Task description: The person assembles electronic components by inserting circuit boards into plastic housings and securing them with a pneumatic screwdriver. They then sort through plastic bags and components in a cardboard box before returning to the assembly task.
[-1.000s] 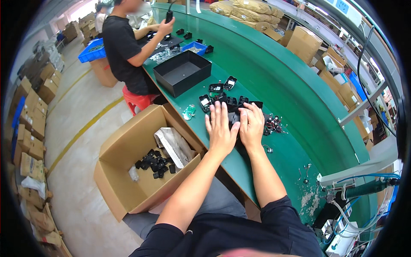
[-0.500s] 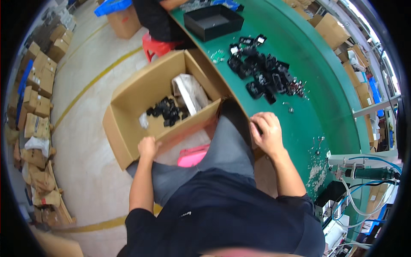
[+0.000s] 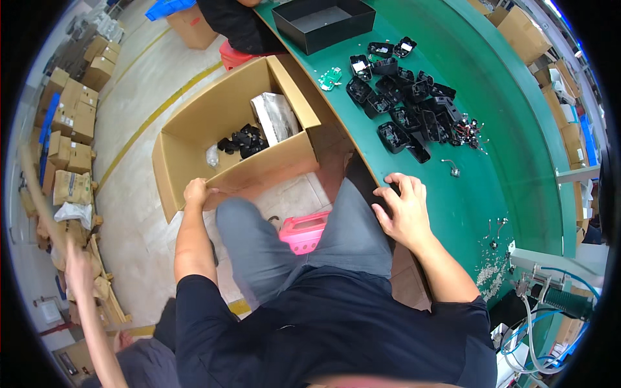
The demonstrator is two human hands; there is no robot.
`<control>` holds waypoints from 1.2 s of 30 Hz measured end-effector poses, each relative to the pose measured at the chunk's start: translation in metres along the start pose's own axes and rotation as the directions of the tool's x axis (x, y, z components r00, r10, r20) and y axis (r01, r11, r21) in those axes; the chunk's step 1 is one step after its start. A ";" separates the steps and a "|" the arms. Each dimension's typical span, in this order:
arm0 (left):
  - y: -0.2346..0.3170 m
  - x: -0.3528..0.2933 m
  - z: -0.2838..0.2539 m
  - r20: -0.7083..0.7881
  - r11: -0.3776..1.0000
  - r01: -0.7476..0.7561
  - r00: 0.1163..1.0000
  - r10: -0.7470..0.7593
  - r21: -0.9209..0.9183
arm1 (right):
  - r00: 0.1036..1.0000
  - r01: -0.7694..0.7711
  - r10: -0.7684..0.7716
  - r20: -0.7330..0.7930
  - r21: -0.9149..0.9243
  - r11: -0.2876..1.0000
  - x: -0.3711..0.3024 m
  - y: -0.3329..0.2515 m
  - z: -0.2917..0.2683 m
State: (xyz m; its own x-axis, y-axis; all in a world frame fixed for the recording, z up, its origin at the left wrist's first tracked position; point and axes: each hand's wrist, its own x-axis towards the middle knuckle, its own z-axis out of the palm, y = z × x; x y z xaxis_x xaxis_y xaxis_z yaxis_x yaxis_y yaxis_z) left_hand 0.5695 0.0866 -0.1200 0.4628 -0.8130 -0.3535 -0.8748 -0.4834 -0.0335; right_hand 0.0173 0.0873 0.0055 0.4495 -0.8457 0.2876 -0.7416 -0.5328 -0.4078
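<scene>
My left hand (image 3: 196,193) is closed on the near rim of an open cardboard box (image 3: 259,173), left of the table. Inside it lie a heap of small black parts (image 3: 242,141), a grey-white block-shaped package (image 3: 277,118) and a crumpled clear plastic bag (image 3: 212,155). At the edge of the green table (image 3: 453,207), my right hand (image 3: 407,210) rests with fingers spread and bent, holding nothing. A small wired part (image 3: 454,169) is on the tabletop just beyond it. Farther off sits a pile of black plastic housings (image 3: 401,107).
A black tray (image 3: 323,29) stands at the table's far end, near a seated person (image 3: 236,26). A pink plastic basket (image 3: 304,233) is between my legs. Pneumatic equipment (image 3: 563,301) stands at right. Another person's arm (image 3: 94,330) reaches in at lower left.
The box has shifted away from my legs, to the left and forward, with my left hand still on its rim. My right hand's fingers have spread. Another person has appeared at lower left.
</scene>
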 end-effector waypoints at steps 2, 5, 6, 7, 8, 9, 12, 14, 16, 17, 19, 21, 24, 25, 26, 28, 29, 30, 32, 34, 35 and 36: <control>-0.004 0.007 -0.003 0.020 1.000 -0.018 1.000 0.018 -0.003 | 1.000 -0.001 0.001 0.011 -0.027 1.000 0.002 0.002 0.000; -0.012 0.013 -0.004 0.053 0.997 -0.074 0.996 0.072 0.035 | 1.000 0.001 -0.001 0.005 -0.036 0.999 0.004 -0.001 0.000; -0.013 0.011 -0.003 0.043 0.998 -0.063 0.997 0.062 0.028 | 1.000 0.017 -0.017 0.001 -0.036 0.999 0.005 -0.001 0.000; -0.015 0.008 0.000 0.063 0.994 -0.105 0.992 0.105 0.004 | 1.000 0.010 -0.010 -0.001 -0.038 0.999 0.005 0.000 0.001; -0.015 0.005 0.003 0.083 0.988 -0.154 0.984 0.155 -0.017 | 1.000 -0.005 0.005 -0.005 -0.041 0.999 0.005 -0.001 0.001; -0.015 0.001 0.005 0.071 0.989 -0.150 0.986 0.151 -0.021 | 1.000 0.006 -0.006 -0.013 -0.043 0.999 0.007 -0.001 0.003; -0.019 -0.011 0.013 0.072 0.949 -0.307 0.951 0.302 0.072 | 0.999 0.040 -0.042 -0.033 -0.048 0.998 0.020 0.001 0.012; -0.011 -0.018 0.017 0.113 0.962 -0.260 0.961 0.251 0.078 | 0.998 0.050 -0.051 -0.026 -0.045 0.998 0.028 0.001 0.017; -0.003 -0.031 0.019 0.182 0.959 -0.251 0.957 0.225 0.130 | 0.997 0.057 -0.059 -0.039 -0.054 0.997 0.031 0.001 0.019; -0.007 -0.037 0.021 0.174 0.964 -0.238 0.961 0.215 0.122 | 0.997 0.057 -0.060 -0.050 -0.059 0.997 0.034 0.002 0.019; -0.018 -0.056 0.031 0.087 0.924 -0.353 0.935 0.344 0.147 | 0.996 0.078 -0.081 -0.048 -0.057 0.995 0.032 0.000 0.020; -0.032 -0.065 0.040 -0.005 0.923 -0.367 0.929 0.370 0.119 | 0.997 0.056 -0.059 -0.055 -0.065 0.996 0.032 -0.003 0.017; -0.032 -0.080 0.036 0.119 0.970 -0.239 0.965 0.233 0.043 | 0.995 0.053 -0.056 -0.083 -0.044 0.998 0.032 -0.002 0.015; -0.038 -0.082 0.041 0.107 0.966 -0.257 0.962 0.252 0.035 | 0.993 0.058 -0.062 -0.101 -0.042 0.997 0.032 -0.001 0.015; -0.030 -0.088 0.038 0.067 0.963 -0.264 0.961 0.268 -0.056 | 0.993 0.053 -0.058 -0.108 -0.053 0.997 0.031 0.001 0.018; -0.019 -0.104 0.023 -0.015 0.970 -0.243 0.970 0.243 -0.005 | 0.993 0.021 -0.031 -0.114 -0.085 0.996 0.029 0.002 0.024; -0.019 -0.114 0.019 -0.073 0.972 -0.200 0.975 0.210 0.127 | 0.992 -0.005 -0.009 -0.129 -0.108 0.994 0.028 -0.004 0.026; -0.015 -0.125 0.011 0.002 0.970 -0.224 0.974 0.225 0.093 | 0.989 0.005 -0.003 -0.149 0.010 1.000 0.020 -0.012 0.033; 0.023 -0.135 -0.034 0.219 0.961 -0.271 0.936 0.277 -0.061 | 0.992 0.037 0.003 -0.130 0.305 0.952 -0.012 -0.047 0.054; 0.086 -0.143 -0.076 0.441 0.908 -0.290 0.802 0.402 -0.301 | 0.994 0.038 0.014 -0.108 0.463 0.886 -0.038 -0.060 0.073; 0.116 -0.143 -0.091 0.524 0.865 -0.283 0.703 0.481 -0.414 | 0.950 -0.287 0.309 0.040 0.497 0.819 -0.055 -0.057 0.091; 0.156 -0.145 -0.106 0.380 0.702 -0.473 0.607 0.697 -0.532 | 0.797 -0.584 0.574 0.188 0.480 0.654 -0.070 -0.045 0.108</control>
State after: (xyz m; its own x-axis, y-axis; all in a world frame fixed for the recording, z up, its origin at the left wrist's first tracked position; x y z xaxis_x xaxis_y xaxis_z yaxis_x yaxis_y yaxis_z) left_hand 0.3813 0.0943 0.0250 -0.3837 -0.7074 -0.5936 -0.7569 -0.1273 0.6410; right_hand 0.0725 0.1674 -0.0899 0.0265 -0.9855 -0.1674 -0.5086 0.1309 -0.8510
